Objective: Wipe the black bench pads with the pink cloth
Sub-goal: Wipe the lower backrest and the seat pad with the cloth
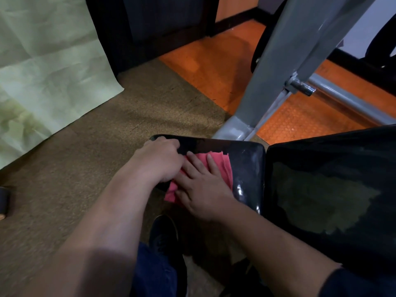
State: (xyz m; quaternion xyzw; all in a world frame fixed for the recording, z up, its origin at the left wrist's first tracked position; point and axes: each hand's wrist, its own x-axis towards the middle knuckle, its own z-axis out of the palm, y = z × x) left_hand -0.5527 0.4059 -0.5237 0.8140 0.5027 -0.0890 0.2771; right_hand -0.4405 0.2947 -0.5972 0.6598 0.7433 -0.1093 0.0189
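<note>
On the small pad (246, 168), two hands work the cloth (222, 166); wiping is under way.
Right hand (199, 189) presses flat, fingers straight; left hand (158, 161) curls, pinching the cloth's edge; the large pad (332, 189) likely comes next.

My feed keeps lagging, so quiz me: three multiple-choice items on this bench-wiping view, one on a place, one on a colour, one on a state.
1. Where does the pink cloth lie?
A. on the smaller black pad
B. on the floor
C. on the grey frame

2. What colour is the floor mat beyond the bench?
A. blue
B. orange
C. white

3. How is the right hand placed?
A. lifted off the bench
B. gripping the grey frame
C. flat on the cloth, fingers straight

Answers: 1 A, the cloth is spread on the smaller pad beside the larger pad. 2 B, the mat under the grey frame is orange. 3 C, its straight fingers press the cloth, while the left hand curls at the cloth's edge.
</note>
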